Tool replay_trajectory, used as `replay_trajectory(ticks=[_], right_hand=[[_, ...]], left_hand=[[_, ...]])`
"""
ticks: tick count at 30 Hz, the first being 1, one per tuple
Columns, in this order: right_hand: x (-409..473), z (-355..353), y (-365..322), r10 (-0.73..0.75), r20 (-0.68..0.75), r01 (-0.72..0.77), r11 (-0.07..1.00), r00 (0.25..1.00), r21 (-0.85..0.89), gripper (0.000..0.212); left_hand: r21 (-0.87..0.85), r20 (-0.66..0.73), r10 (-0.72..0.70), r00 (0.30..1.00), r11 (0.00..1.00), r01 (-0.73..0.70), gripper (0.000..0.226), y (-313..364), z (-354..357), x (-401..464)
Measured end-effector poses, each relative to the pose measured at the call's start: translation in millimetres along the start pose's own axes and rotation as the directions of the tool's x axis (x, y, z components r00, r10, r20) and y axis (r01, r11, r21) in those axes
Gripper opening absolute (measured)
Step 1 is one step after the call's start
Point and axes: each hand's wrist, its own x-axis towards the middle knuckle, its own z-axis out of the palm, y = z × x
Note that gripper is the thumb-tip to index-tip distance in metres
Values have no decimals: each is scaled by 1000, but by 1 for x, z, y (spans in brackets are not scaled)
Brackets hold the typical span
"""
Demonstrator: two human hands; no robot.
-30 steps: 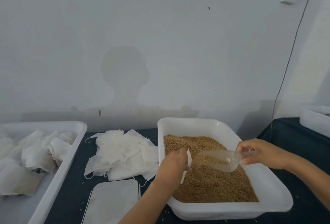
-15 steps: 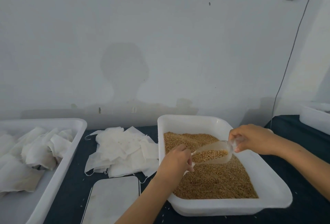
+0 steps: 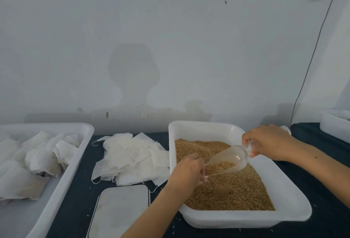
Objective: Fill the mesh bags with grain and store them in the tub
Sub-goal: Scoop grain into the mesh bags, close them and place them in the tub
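1. Right hand [image 3: 269,143] pinches the handle of a clear plastic scoop [image 3: 225,161], fingers curled round it. The scoop tilts down-left, its mouth aimed at the left hand, with grain sitting in the lower end.
2. Left hand [image 3: 186,170] is curled over the grain, fingers closed on what looks like a mesh bag [image 3: 203,178]. Only a sliver of white shows at the fingers, so how open the bag is cannot be told.
3. The scoop mouth sits right at the left hand's fingers, touching or nearly so.
4. Both hands hover over the grain [image 3: 227,190] inside the white grain tray [image 3: 289,198], just below them.
5. Doing the pour well, as a judgement: keep the bag mouth wide under the scoop lip, tip slowly, and stay over the tray so spills drop back in. Don't overfill, since the bag probably needs slack at the neck to close.
6. Left of the left hand lies a pile of empty mesh bags [image 3: 130,158] on the dark table [image 3: 75,190]. A flat white lid or board [image 3: 121,211] lies nearer the person.
7. Farther left, well apart from the hands, is the storage tub [image 3: 62,173] holding white bags that look filled [image 3: 37,158].
8. Far right of the right hand is the corner of another white tub [image 3: 335,125]; contents not visible.
9. Stray grains dot the table near the tray.
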Motion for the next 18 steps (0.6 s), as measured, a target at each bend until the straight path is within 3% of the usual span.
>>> replay_trajectory(ticks=[9, 13, 18], right_hand=[[-8, 8, 4, 67, 96, -72, 996, 993, 51, 14], [-15, 20, 11, 9, 139, -47, 961, 990, 271, 15], [-19, 40, 15, 74, 190, -151, 889, 979, 431, 12]], left_hand=[[43, -10, 7, 1000, 999, -6, 13, 1, -1, -1], [3, -85, -22, 996, 1000, 23, 4, -1, 1, -3], [-32, -197, -30, 980, 999, 24, 17, -4, 4, -3]])
